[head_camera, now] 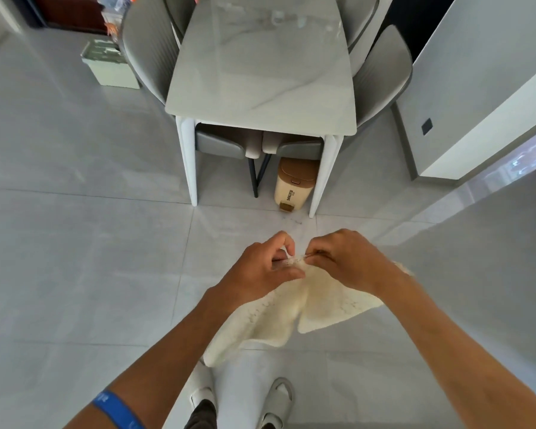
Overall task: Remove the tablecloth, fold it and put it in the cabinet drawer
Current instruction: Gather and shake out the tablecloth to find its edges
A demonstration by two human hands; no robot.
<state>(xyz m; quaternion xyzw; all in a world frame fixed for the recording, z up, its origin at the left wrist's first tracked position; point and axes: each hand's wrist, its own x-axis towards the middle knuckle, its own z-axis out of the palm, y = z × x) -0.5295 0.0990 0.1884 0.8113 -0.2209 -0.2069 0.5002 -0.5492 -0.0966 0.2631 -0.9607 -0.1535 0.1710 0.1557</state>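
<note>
The cream tablecloth point(279, 317) hangs in front of me above the floor, draped in soft folds below my hands. My left hand point(260, 267) and my right hand point(350, 261) meet at its top edge, each pinching the cloth between thumb and fingers, almost touching each other. The cloth's lower corner reaches down toward my feet. The white marble table point(260, 72) stands bare straight ahead. No drawer is visible in this view.
Grey chairs point(146, 54) stand around and under the table. A cream and brown bin point(294, 184) sits under the table's near end. A white cabinet point(483, 94) stands to the right, a pale box point(112, 66) on the floor to the left.
</note>
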